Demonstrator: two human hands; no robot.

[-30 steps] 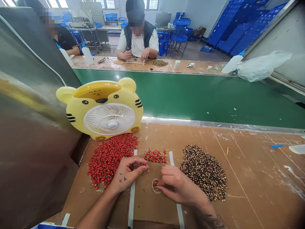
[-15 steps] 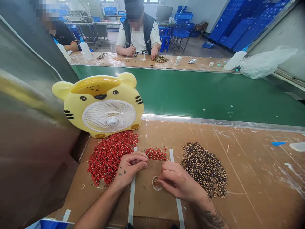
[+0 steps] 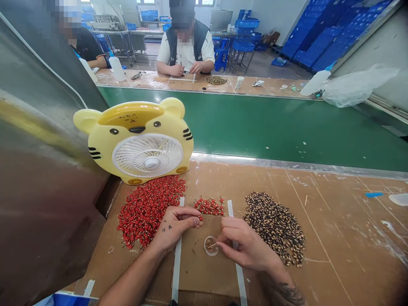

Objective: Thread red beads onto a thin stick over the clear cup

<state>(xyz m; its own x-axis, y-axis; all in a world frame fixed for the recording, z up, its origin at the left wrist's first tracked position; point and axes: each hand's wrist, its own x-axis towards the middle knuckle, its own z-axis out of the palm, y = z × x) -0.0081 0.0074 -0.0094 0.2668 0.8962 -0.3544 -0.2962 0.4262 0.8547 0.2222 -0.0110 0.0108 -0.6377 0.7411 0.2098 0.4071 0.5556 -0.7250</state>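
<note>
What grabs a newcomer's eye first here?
The yellow tiger-shaped fan stands at the back of the bench, just above a big heap of small red pieces. The left hand and right hand sit beside a small clear cup, next to a dark speckled heap. Stacked blue crates fill the far upper right.

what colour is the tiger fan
The tiger fan is pale yellow with a white grille, best seen in the head view.
</note>
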